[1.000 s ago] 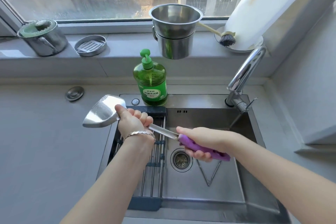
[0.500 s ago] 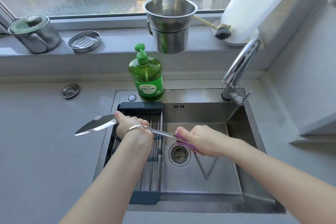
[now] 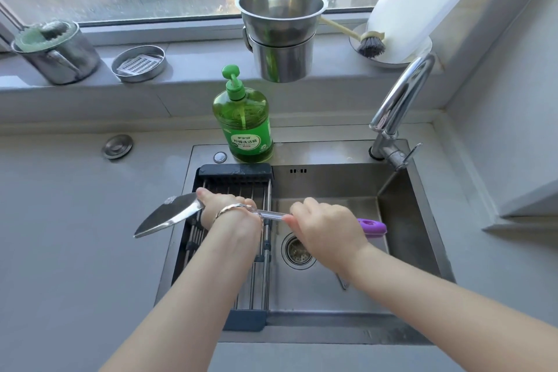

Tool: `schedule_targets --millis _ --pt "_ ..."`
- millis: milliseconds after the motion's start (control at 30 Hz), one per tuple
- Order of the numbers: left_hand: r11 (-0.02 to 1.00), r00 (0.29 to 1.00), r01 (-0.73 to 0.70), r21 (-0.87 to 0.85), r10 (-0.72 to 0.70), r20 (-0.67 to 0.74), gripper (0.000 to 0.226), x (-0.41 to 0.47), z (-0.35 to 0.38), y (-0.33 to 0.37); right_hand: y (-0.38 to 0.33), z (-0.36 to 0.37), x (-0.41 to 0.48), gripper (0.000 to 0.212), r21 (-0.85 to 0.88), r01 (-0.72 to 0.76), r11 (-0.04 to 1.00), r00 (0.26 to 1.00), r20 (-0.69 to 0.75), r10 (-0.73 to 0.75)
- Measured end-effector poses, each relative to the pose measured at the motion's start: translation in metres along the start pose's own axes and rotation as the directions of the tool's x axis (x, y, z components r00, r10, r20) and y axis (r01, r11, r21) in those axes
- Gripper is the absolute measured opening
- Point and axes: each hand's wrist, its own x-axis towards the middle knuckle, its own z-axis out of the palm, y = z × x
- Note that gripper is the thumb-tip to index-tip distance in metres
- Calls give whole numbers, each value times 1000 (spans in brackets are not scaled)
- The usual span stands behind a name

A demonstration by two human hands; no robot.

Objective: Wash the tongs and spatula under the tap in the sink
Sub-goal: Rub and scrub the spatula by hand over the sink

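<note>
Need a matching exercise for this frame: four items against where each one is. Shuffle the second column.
1 spatula
2 soap bottle
3 dish brush
4 drain rack

A right end of the windowsill
B across the left part of the sink
C gripped by the left hand and right hand
D standing on the sink's back rim

Pairs: 1-C, 2-D, 3-A, 4-B

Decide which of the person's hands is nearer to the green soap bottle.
Left. The left hand grips the spatula over the drying rack, just in front of the soap bottle; the right hand holds its purple handle farther right, above the drain.
</note>
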Motion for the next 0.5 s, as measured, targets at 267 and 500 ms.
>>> schedule_targets --millis 267,500 --pt "1000 999 -2 -28 1 -35 55 0 14 5 32 -44 22 61 310 -895 321 259 947 -192" --pt "999 987 -27 -29 21 -160 51 10 6 11 24 -29 -14 57 193 -149 970 920 387 64"
